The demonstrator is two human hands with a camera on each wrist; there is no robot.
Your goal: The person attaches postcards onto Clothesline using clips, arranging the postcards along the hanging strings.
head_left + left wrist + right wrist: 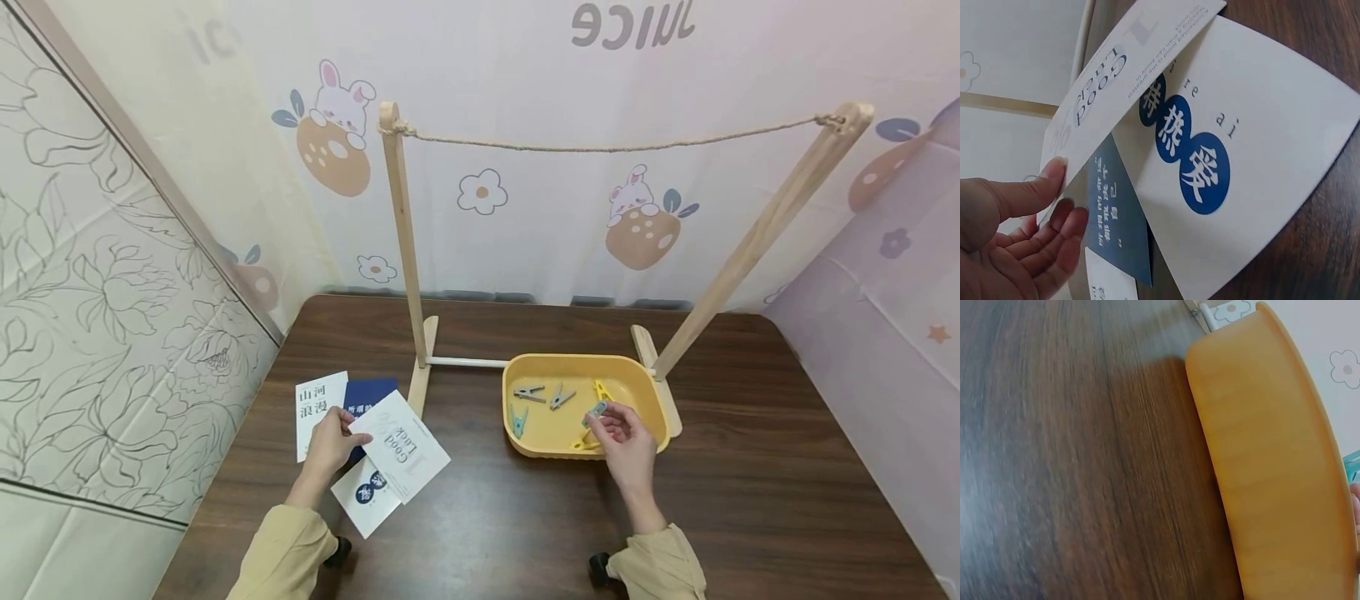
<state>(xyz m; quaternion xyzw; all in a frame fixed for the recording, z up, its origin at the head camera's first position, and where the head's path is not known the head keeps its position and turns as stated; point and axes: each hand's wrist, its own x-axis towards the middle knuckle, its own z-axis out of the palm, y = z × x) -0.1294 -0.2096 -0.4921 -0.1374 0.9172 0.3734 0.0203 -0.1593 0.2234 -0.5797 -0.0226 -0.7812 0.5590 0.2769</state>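
Observation:
My left hand pinches a white "Good Luck" card at its edge, thumb on top. The card is lifted and tilted over a white card with blue circles and a dark blue card. Beside them lies another white card, partly behind my left hand. Over the right part of a yellow basket, my right hand pinches a teal clothespin. Several grey, teal and yellow clothespins lie inside. In the right wrist view, the basket's wall hides most of that hand.
A wooden stand rises behind the basket, with a left post, a right post and a rope strung between their tops. A white rod joins the feet low down. Patterned curtain backs the brown table.

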